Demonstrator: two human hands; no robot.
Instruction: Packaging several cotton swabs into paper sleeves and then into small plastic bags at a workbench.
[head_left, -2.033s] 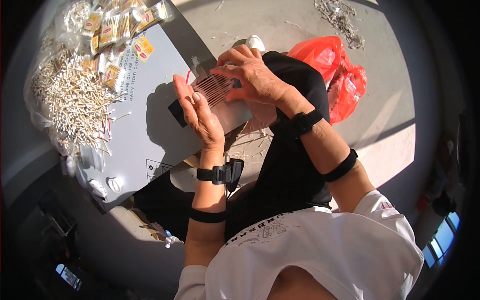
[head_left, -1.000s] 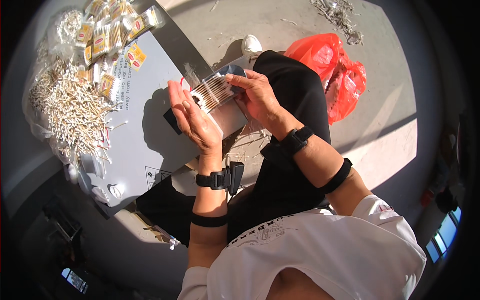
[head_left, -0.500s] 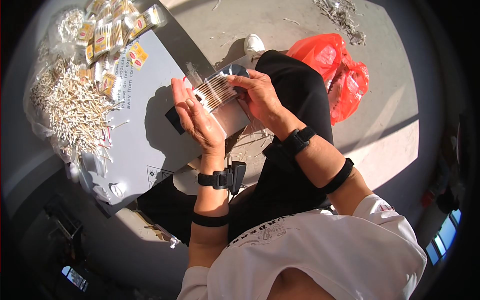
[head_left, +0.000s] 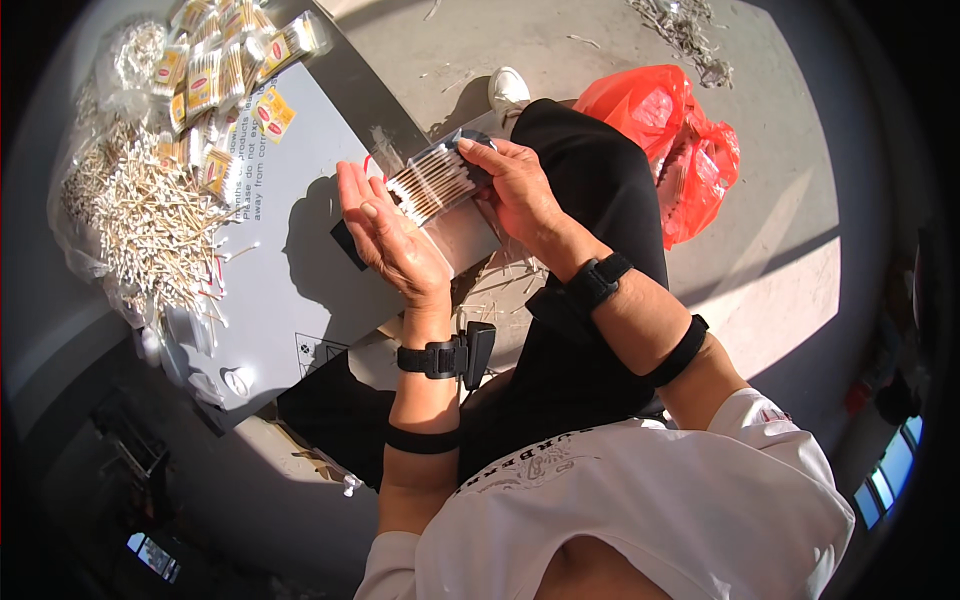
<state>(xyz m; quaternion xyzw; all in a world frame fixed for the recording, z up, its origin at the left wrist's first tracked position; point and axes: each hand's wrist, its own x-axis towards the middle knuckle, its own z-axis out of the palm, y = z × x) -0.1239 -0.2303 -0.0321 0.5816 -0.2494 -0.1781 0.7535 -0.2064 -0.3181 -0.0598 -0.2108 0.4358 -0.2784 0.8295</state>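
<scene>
A clear plastic packet of cotton swabs [head_left: 436, 184] is held out flat over the edge of the grey board, its swabs lying side by side with white tips at both ends. My right hand [head_left: 522, 192] grips the packet's far right end, thumb on top; the fingers beneath are partly hidden. My left hand [head_left: 393, 238] stands open with its fingers stretched out, beside the packet's left end. Whether the palm touches the plastic I cannot tell.
Loose cotton swabs [head_left: 150, 210] spill from a clear bag on the left of the grey board [head_left: 270, 330]. Filled swab packets [head_left: 215, 75] are heaped at the far left. A red plastic bag [head_left: 650, 120] sits on the floor beyond my right knee.
My left hand has shifted slightly left, away from the packet's end. The packet has barely moved in my right hand.
</scene>
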